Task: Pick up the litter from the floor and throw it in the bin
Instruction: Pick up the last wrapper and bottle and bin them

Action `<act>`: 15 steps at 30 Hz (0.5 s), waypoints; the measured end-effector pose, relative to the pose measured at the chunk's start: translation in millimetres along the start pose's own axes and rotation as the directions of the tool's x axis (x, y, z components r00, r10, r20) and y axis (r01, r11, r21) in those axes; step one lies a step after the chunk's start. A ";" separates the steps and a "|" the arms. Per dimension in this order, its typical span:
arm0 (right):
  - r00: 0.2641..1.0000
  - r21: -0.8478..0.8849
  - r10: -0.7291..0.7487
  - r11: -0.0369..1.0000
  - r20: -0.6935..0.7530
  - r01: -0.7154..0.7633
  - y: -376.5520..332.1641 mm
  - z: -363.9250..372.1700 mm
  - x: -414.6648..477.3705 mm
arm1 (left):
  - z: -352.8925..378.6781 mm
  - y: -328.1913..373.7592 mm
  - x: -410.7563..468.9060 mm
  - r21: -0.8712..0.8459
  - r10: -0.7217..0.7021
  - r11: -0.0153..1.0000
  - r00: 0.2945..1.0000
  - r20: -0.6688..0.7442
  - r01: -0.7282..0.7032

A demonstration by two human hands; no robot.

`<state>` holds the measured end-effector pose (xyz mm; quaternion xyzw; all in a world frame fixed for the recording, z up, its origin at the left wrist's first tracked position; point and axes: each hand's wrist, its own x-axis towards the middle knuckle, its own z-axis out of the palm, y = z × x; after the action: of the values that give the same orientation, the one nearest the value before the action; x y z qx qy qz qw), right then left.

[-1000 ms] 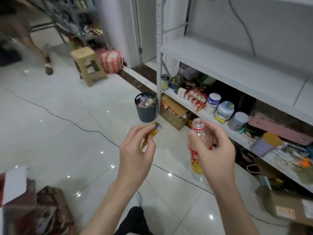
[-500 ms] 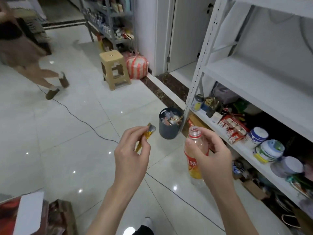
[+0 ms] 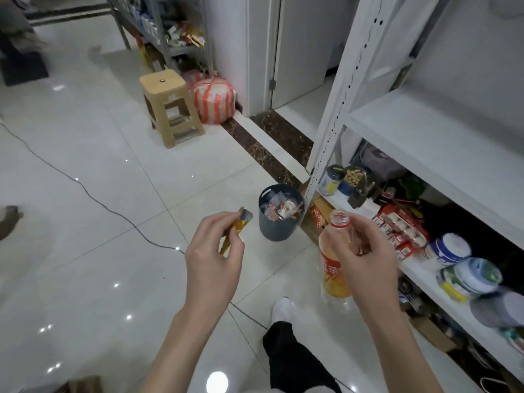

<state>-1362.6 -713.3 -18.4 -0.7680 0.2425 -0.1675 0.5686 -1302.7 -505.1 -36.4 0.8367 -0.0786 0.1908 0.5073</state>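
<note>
My left hand (image 3: 213,258) pinches a thin gold and silver wrapper (image 3: 237,226) between thumb and fingers at chest height. My right hand (image 3: 365,260) grips an uncapped plastic bottle (image 3: 333,269) with an orange-red label, held upright by its neck and shoulder. A dark grey bin (image 3: 279,226) stands on the white tiled floor just beyond both hands, beside the foot of a shelf post. It is nearly full of clear wrappers and small packets. The wrapper hangs a little left of the bin's rim, the bottle mouth a little right of it.
White metal shelving (image 3: 419,154) with jars, tins and boxes runs along the right. A black cable (image 3: 93,198) crosses the floor on the left. A tan plastic stool (image 3: 167,106) and a striped bundle (image 3: 215,97) stand further back. My foot in a white sock (image 3: 283,309) is below the hands.
I have walked closer to the bin and the view has swung left; the bin now sits nearer the hands. Both hands keep their grip. The person walking at far left has almost left the view.
</note>
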 end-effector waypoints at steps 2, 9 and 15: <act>1.000 0.015 0.003 1.000 -0.007 -0.002 2.2 2.7 40.2 | 30.4 -3.4 31.6 0.011 -0.006 1.000 1.000 0.028 0.006; 1.000 0.011 0.022 1.000 0.001 -0.022 1.3 9.8 170.9 | 113.2 -9.1 127.5 0.046 -0.079 0.996 0.997 0.006 0.078; 0.998 -0.010 0.050 0.999 0.040 -0.050 -1.2 38.3 254.5 | 155.4 -29.5 180.5 0.031 -0.163 0.986 0.987 0.010 0.162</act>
<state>-1131.7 -826.0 -33.3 -0.7674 0.2510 -0.1366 0.5740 -1090.8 -616.5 -52.7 0.8489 -0.0104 0.1450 0.5082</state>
